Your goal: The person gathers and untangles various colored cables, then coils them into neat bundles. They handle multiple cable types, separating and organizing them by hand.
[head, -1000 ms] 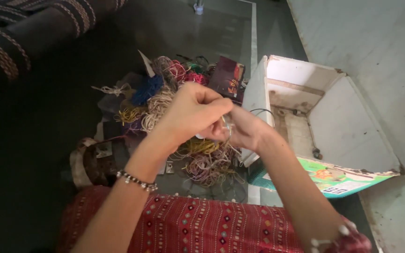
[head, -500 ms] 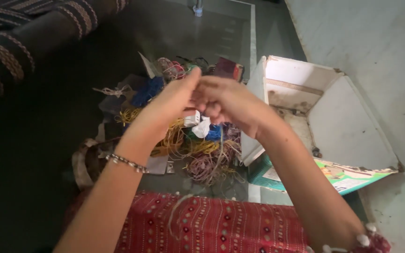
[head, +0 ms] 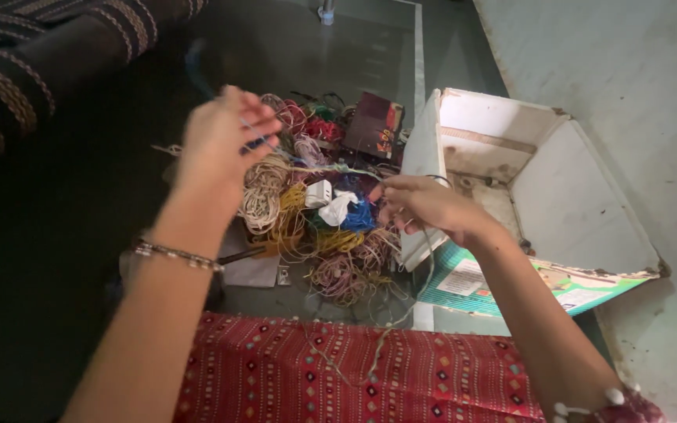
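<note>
My left hand [head: 217,145] is raised above the floor [head: 338,47], over the left part of the pile of wire coils [head: 319,215]; its grip is narrow, the fingertips pinched together on one end of a thin pale wire [head: 330,168], though the pinch itself is a little blurred; my right hand [head: 424,207] is lower and to the right, just in front of the near wall of the open white box [head: 581,211], and its grip is also closed, thumb and fingers holding the same wire; between my two hands the wire runs almost straight across the top of the pile, slightly downward toward the right; from my right grip the rest of the wire hangs down in a loose curve and its end lies on the red patterned cloth [head: 276,376] over my lap; under the stretched wire I see coils of yellow, cream, pink and red, a blue bundle [head: 362,215] and a small white plug piece [head: 319,192]; a dark small packet [head: 373,125] stands behind the pile; a beaded bracelet [head: 178,254] is on my left wrist; the box lies on its side on a teal printed sheet [head: 503,286], touching the right edge of the pile; a dark striped fabric [head: 41,55] is at the top left, well apart from both hands.
</note>
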